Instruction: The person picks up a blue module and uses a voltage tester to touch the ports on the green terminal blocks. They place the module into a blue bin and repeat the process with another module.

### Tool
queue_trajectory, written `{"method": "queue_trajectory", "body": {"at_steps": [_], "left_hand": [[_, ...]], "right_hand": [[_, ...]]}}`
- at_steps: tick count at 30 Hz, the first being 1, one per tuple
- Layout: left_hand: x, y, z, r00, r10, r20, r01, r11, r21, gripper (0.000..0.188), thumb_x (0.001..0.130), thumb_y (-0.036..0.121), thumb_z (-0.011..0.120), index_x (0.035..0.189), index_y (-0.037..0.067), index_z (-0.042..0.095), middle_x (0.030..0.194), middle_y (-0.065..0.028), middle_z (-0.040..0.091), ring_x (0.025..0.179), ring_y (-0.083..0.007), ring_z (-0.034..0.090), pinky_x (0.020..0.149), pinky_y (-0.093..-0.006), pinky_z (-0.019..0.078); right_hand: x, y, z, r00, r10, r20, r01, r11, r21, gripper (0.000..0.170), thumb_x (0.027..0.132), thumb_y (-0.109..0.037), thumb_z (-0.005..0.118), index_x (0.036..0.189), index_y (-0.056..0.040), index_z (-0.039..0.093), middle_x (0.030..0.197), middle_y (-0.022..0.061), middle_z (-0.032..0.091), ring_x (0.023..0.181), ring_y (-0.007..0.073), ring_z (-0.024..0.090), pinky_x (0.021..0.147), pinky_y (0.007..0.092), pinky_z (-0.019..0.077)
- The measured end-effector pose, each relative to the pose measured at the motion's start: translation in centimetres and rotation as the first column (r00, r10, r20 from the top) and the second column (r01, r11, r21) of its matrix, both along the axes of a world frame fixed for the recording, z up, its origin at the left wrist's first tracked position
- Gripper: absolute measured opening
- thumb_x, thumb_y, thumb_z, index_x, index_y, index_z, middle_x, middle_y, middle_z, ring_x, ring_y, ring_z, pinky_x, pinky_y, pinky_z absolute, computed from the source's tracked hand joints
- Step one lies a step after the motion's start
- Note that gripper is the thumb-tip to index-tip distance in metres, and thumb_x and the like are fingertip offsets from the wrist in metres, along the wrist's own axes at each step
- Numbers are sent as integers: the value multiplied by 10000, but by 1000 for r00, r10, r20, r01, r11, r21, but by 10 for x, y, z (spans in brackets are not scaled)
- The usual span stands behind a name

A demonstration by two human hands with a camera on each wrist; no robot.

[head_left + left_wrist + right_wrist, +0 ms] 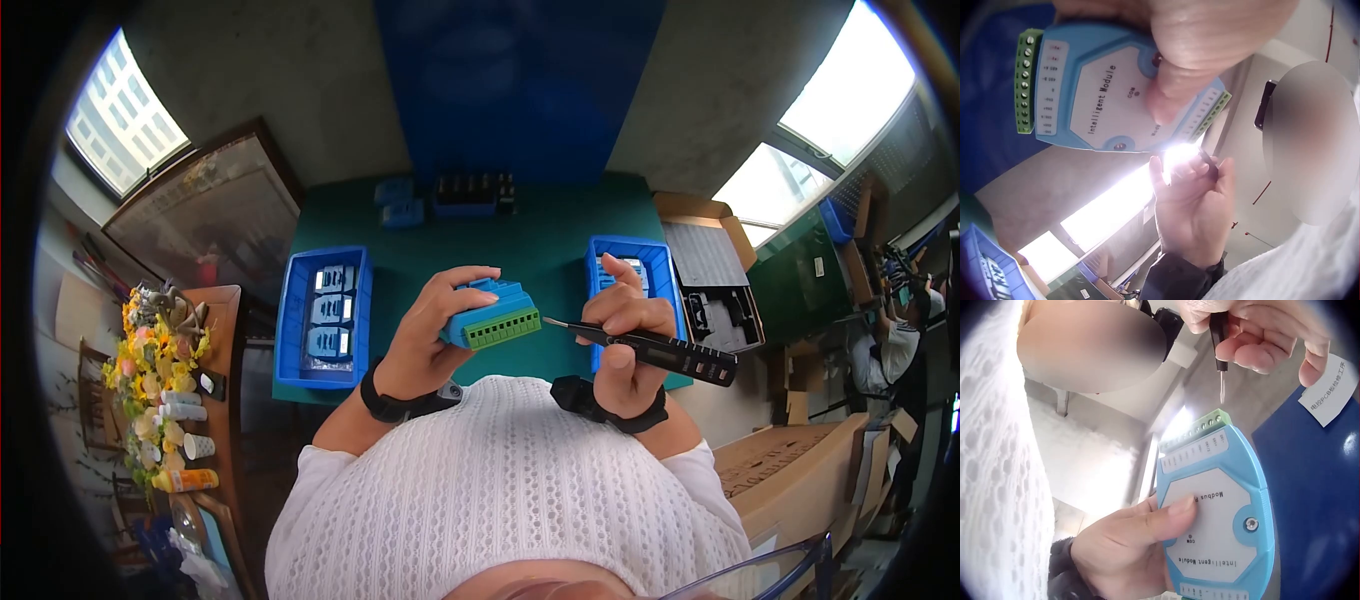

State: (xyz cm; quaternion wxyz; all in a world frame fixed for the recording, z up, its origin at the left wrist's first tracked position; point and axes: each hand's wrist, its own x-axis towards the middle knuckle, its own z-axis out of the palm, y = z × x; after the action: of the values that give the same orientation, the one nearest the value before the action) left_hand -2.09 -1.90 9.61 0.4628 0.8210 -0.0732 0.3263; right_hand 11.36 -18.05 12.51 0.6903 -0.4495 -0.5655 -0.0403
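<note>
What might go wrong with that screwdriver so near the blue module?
The screwdriver, its tip close to the green block, might miss or slip on the small screws and scratch the block. The module might twist or drop under a push, since only the left hand holds it, in midair.

A green table (pixel 560 235) bears two blue bins (pixel 322 379), blue pieces (pixel 403 213) and a dark-and-blue item (pixel 466 209).

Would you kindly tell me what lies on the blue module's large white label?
The thumb of the left hand lies across part of the blue module's large white label. "Intelligent Module", "COM" and "Modbus" are readable around it; anything printed beneath the thumb is covered.
</note>
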Motion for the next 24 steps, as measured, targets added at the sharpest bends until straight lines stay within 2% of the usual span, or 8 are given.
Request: {"method": "queue_trajectory", "body": {"at_steps": [14,24], "left_hand": [[2,2,-3,1000,22,3,-22,999,32,541,664,-24,696,1122,181,494,1195,-152,502,1072,-316,498,855,-370,429],[1,2,-2,998,54,7,-55,995,89,522,660,-16,700,1106,175,510,1192,-147,507,1076,-319,492,861,-380,424]], "right_hand": [[-1,4,-4,1000,-8,-7,8,1000,-27,223,844,-285,591,832,-88,487,620,18,528,615,119,538,1012,437,228],[1,0,-1,990,-84,111,93,992,-86,186,814,-233,614,814,-85,500,637,30,533,615,132,538,1016,440,232]]}}
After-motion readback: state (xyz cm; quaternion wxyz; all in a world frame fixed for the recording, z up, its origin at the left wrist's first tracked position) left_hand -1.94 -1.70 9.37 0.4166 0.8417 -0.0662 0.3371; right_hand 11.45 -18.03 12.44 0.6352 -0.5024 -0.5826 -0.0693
